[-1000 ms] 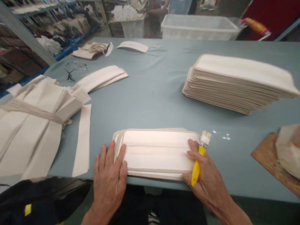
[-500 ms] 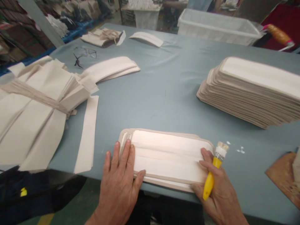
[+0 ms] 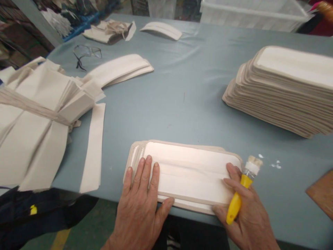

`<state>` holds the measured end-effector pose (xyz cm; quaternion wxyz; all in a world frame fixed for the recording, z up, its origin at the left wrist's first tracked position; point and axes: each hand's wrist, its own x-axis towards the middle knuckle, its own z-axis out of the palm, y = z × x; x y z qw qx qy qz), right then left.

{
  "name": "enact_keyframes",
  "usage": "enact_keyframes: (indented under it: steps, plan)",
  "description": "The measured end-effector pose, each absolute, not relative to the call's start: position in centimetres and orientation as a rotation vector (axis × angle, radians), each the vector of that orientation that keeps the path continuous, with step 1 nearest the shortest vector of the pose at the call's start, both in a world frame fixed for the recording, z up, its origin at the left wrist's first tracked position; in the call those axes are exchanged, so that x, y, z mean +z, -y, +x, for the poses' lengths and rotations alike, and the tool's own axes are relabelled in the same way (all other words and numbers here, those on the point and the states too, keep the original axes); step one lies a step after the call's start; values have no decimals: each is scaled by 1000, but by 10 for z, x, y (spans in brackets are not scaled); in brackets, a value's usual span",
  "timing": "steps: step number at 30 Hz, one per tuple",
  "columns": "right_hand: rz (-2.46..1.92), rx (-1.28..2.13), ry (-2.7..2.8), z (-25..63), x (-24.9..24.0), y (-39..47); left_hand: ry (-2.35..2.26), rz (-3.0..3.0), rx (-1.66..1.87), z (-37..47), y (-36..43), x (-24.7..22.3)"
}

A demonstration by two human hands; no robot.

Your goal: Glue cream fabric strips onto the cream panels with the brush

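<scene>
A small stack of cream rectangular panels [image 3: 192, 166] with rounded corners and beige edges lies at the table's near edge. My left hand [image 3: 144, 194] rests flat on its left part, fingers stretched out and thumb along the front edge. At the right end, my right hand [image 3: 241, 201] holds a paintbrush [image 3: 238, 198] with a yellow handle, its bristles white and pointing away from me. The thumb and fingers of that hand also touch the panels' right end. White material shows along the left edges of the lower panels.
A tall stack of similar panels [image 3: 283, 93] stands at the right. On the left lie a tied bundle of cream strips [image 3: 33, 121], a loose strip [image 3: 93, 149], curved panels [image 3: 122, 69] and glasses [image 3: 87, 52]. A white plastic bin [image 3: 249, 17] is behind; brown board [image 3: 322, 194] lies right.
My left hand has slid a little to the right over the top panel. My right hand keeps the brush at the right end. The view has tilted down slightly.
</scene>
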<state>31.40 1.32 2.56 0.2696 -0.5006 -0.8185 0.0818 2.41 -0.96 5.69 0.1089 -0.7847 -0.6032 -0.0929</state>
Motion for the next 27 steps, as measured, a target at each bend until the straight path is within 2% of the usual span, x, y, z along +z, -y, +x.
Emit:
enact_keyframes:
  steps: [11,19,27]
  plan:
    - [-1331,186,2206,315,22,-15,1741,-2447,-478,56,2,67]
    - [-1364,224,2180,312,25,-14,1843,-2274,-296,27,-12,51]
    - [-1348,232,2165,312,24,-15,1653,-2414,-327,65,-18,51]
